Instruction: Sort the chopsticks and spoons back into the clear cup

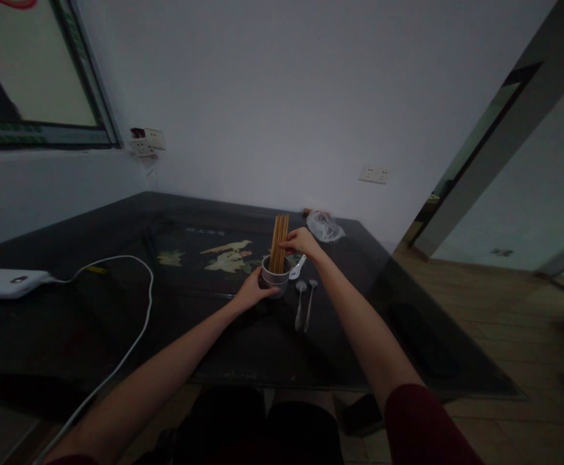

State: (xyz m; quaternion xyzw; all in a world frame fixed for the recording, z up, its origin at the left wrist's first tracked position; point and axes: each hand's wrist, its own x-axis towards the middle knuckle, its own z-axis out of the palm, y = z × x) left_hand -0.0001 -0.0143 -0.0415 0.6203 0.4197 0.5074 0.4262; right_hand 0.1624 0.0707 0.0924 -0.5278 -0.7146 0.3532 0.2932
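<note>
A small grey cup (275, 278) stands on the dark glass table (117, 310) and holds a bundle of wooden chopsticks (279, 242) upright. My left hand (251, 292) is wrapped round the cup's near side. My right hand (301, 243) is closed in a pinch at the chopsticks, just above the cup's rim. A white spoon (297, 267) lies just right of the cup, under my right hand. Two metal spoons (305, 300) lie side by side on the table in front of it.
A white cable (131, 329) runs across the table's left part to a white device (6, 282) at the left edge. A clear plastic bag (325, 226) lies at the far edge. Wall sockets (375, 174) sit behind; wooden floor lies to the right.
</note>
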